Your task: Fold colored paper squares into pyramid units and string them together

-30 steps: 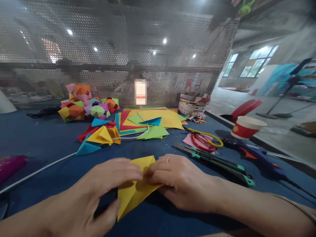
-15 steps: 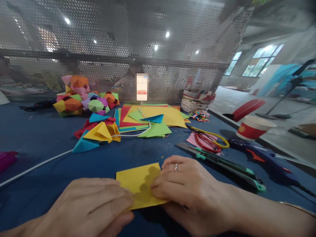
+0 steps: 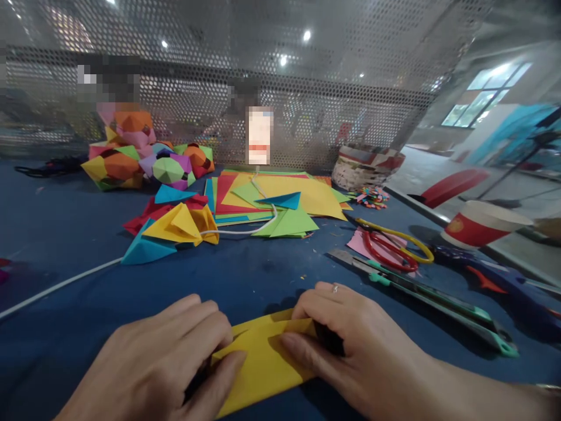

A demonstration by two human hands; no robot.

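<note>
A folded sheet of yellow paper [image 3: 263,368] lies low in the head view on the dark blue table, its upper layer lifted a little along the far edge. My left hand [image 3: 162,356] pinches its left end between thumb and fingers. At the right end, my right hand [image 3: 350,345] grips the paper the same way, thumb on the near layer and fingers behind the far edge. A ring shows on a right finger. Beyond the hands sit folded yellow paper pieces [image 3: 175,223] and a blue folded piece [image 3: 149,245].
Stacked coloured paper [image 3: 302,196] lies farther back, with a phone [image 3: 259,135] behind it. Paper balls [image 3: 118,166] stand back left. On the right are a utility knife [image 3: 438,304], scissors [image 3: 394,251], a glue gun [image 3: 504,286], a paper cup [image 3: 482,225] and a basket [image 3: 363,166].
The yellow paper's layers have come apart along the far edge. Both hands have shifted from lying flat over it to pinching its ends. The view has tilted slightly.
</note>
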